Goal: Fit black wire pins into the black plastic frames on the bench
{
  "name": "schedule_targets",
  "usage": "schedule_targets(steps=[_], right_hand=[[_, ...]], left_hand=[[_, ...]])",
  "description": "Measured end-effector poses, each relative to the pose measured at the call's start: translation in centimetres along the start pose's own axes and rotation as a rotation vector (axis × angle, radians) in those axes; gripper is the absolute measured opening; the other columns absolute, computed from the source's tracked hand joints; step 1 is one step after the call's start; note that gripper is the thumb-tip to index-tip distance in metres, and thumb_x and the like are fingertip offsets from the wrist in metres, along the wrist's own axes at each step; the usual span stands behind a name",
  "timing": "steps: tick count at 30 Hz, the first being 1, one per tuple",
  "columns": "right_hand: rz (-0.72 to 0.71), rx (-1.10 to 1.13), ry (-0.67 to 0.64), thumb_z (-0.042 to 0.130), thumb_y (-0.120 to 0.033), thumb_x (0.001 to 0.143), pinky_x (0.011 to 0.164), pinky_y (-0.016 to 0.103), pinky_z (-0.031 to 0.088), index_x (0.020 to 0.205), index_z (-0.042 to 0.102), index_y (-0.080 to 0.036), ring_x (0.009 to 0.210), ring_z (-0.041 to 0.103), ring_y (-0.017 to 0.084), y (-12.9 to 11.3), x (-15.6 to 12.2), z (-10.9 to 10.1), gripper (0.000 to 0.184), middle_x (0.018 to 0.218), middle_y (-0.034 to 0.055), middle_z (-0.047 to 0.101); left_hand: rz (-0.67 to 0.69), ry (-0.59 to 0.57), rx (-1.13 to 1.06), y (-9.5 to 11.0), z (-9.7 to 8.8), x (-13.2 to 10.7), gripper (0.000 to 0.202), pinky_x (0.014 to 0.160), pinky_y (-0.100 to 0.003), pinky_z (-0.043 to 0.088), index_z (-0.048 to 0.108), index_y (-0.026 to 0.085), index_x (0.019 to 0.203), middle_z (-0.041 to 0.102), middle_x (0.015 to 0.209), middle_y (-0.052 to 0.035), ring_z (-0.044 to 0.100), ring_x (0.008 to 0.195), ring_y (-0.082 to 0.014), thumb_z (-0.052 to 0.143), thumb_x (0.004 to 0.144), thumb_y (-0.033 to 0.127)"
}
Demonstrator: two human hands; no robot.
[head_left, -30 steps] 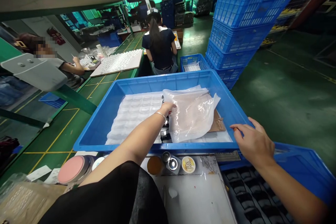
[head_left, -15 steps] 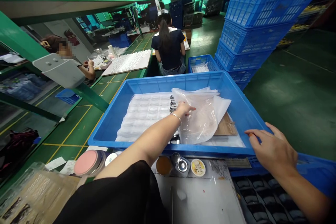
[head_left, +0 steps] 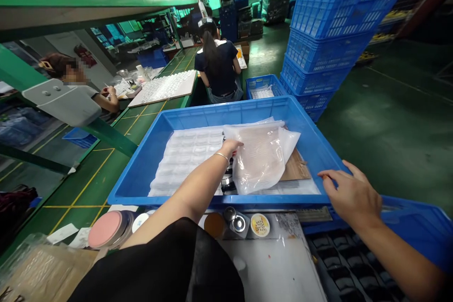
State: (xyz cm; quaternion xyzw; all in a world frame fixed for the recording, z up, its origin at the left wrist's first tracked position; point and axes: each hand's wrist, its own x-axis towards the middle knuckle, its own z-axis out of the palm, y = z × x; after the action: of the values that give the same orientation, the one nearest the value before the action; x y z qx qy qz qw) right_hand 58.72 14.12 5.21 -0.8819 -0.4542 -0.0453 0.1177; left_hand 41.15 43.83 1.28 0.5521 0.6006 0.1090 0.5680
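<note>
Left hand [head_left: 229,148] fingers on plastic sheet [head_left: 262,160], grip unclear; right hand [head_left: 348,196] half-open by blue crate [head_left: 212,111] rim; white tray [head_left: 187,160] half uncovered.

Your left hand [head_left: 230,148] reaching forward, palm down, arm extended, your right hand [head_left: 350,196] low, fingers loosely spread

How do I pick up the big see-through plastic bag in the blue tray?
Pinch the raised corner of the clear plastic bag, coming from the right, above the blue tray. That corner seems to stand up off the white blister sheets, so your fingers can probably get under it without pressing them.
</note>
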Motion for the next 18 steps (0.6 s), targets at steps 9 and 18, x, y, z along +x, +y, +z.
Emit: schedule_targets(steps=[9,18], right_hand=[[0.031,0.003,-0.019,0.038,-0.032,0.092,0.089,0.039,0.047,0.092,0.071,-0.033,0.137,0.035,0.024,0.1,0.0,0.1,0.033,0.118,-0.0060,0.067],[0.130,-0.021,-0.124,0.037,-0.038,0.092,0.071,0.043,0.051,0.100,0.074,-0.034,0.129,0.046,0.032,-0.4,0.3,-0.7,0.038,0.117,0.0048,0.067]], left_hand=[[0.151,-0.115,-0.100,1.9,1.1,-1.9,0.027,0.079,-0.033,0.056,0.057,0.010,0.116,0.060,0.107,-0.0085,0.061,0.091,-0.0170,0.058,0.096,0.029],[0.271,0.247,-0.030,4.6,-12.9,-2.9,0.021,0.073,-0.028,0.056,0.060,0.009,0.107,0.061,0.097,-0.0061,0.062,0.082,-0.0139,0.059,0.095,0.025]])
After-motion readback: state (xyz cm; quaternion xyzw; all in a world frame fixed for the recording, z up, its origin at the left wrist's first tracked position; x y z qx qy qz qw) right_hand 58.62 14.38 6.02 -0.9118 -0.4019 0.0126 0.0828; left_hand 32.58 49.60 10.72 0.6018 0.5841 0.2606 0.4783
